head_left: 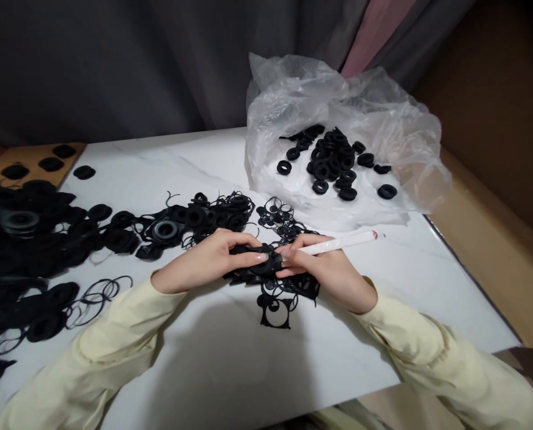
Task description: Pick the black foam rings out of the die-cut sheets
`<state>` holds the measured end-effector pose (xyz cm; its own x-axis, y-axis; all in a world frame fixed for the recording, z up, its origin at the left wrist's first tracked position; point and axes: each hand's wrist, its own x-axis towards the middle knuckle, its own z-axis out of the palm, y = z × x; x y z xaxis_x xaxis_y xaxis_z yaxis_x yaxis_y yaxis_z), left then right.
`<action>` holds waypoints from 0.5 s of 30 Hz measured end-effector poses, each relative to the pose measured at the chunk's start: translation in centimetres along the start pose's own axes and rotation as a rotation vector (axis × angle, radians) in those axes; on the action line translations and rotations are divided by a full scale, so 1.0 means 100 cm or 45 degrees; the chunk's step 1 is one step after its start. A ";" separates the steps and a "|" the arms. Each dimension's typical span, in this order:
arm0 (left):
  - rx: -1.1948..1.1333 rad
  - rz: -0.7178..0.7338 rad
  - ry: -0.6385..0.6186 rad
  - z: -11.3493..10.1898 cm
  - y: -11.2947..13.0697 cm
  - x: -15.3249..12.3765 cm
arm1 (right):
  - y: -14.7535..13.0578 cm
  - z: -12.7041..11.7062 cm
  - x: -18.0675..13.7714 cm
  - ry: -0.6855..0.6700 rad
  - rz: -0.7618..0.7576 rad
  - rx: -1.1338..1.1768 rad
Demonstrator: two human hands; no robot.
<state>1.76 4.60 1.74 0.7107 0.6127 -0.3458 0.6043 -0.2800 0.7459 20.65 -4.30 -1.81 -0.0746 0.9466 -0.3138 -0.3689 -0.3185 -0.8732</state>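
My left hand is closed on a black rubber sheet of moulded rings at the middle of the white table. My right hand grips a white pen-like stick that points right, and its fingertips press on the same black sheet. Part of the rubber sheet, with round holes punched in it, hangs out below my hands onto the table. Both arms wear pale yellow sleeves.
A clear plastic bag at the back right lies open with several black rubber rings on it. Heaps of black rubber scrap and rings cover the left side. A cardboard piece with rings sits far left. Curtains hang behind.
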 end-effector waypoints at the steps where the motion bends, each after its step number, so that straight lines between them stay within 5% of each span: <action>1: -0.001 -0.003 -0.002 0.000 0.000 0.000 | 0.001 0.000 0.000 0.009 -0.008 -0.015; 10: -0.071 -0.044 -0.017 0.000 0.003 0.000 | -0.002 0.000 0.000 0.088 0.028 -0.104; 15: 0.066 0.011 0.160 0.007 0.004 0.000 | 0.002 -0.004 0.005 0.132 0.044 -0.175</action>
<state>2.19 3.97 1.64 0.6671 0.6969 -0.2633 0.6186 -0.3212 0.7170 20.89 -3.92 -2.27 0.0138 0.9270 -0.3748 -0.2372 -0.3611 -0.9019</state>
